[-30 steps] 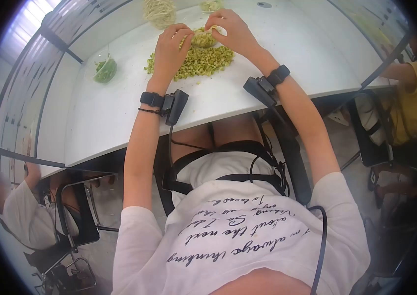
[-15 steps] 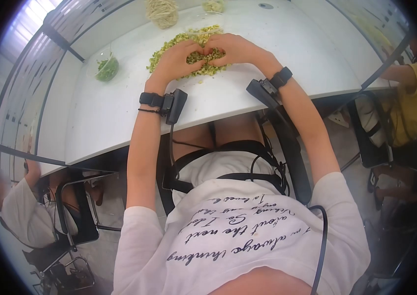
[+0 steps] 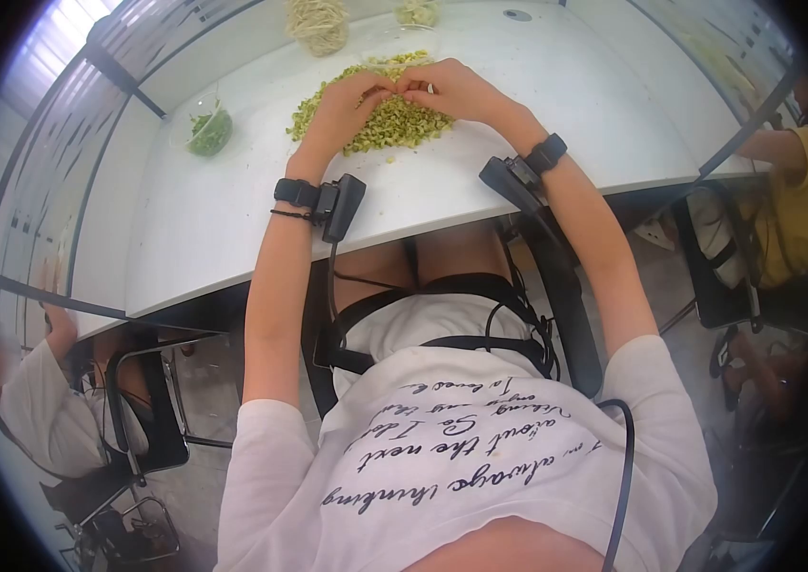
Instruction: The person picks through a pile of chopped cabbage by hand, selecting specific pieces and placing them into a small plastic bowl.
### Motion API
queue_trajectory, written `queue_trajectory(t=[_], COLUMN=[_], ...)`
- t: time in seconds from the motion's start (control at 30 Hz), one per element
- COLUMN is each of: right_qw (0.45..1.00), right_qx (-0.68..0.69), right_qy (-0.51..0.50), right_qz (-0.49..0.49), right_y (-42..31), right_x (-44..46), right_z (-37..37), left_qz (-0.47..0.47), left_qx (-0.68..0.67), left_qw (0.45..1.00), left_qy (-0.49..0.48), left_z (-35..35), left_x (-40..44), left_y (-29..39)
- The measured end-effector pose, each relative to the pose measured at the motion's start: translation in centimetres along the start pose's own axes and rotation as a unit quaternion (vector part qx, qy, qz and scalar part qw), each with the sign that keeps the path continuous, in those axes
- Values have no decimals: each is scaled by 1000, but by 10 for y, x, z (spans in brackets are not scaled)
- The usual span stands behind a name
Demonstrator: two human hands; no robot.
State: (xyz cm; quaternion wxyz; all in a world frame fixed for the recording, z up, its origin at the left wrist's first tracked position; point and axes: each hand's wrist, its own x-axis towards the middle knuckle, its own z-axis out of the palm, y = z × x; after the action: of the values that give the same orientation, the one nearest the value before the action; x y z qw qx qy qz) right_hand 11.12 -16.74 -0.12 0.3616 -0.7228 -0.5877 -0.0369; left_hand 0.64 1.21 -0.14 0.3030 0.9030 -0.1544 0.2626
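A spread pile of small chopped green and pale-yellow vegetable pieces (image 3: 389, 129) lies on the white tabletop (image 3: 394, 191). My left hand (image 3: 348, 103) is over the pile's left side, thumb and fingers brought together in a pinch. My right hand (image 3: 451, 88) comes in from the right, also pinching, its fingertips meeting those of the left just above the pieces. Whatever is between the fingertips is too small to make out. Both wrists wear black straps with box-shaped devices.
At the left stands a clear bowl of green bits (image 3: 209, 132). Towards the back are a bundle of pale strands (image 3: 316, 27) and a clear container of pale pieces (image 3: 416, 11). Low partitions edge the table. Other people sit at left and right.
My hands have lifted slightly off the pile and their fingers have drawn from a cupped shape into pinches. More of the chopped pieces shows beneath them.
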Motion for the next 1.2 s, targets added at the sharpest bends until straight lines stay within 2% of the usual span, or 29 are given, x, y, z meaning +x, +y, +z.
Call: queue_trajectory(t=[0.13,0.27,0.73,0.97,1.03,1.07,1.2], right_qw=[1000,996,996,994,988,982,970], right_qx=[17,78,72,77,55,45,27], right_qy=[-5,17,-31,-18,58,97,209], right_qz=[8,-28,-46,-77,-130,-156,-122], right_y=[1,5,-1,-4,-8,-11,-12], right_x=[2,1,-1,0,2,3,8], right_z=[-2,1,-3,-5,-6,-7,-12], left_qz=[-48,-23,-15,9,35,49,91], left_qx=[-34,-59,-52,-45,-32,16,61], left_qw=[998,998,999,998,996,993,973], left_qy=[-6,-1,-2,44,72,104,205], left_z=[0,1,0,0,-2,-3,-4], left_x=[1,0,1,2,3,4,12], left_y=[-1,-4,0,-3,-2,-1,6])
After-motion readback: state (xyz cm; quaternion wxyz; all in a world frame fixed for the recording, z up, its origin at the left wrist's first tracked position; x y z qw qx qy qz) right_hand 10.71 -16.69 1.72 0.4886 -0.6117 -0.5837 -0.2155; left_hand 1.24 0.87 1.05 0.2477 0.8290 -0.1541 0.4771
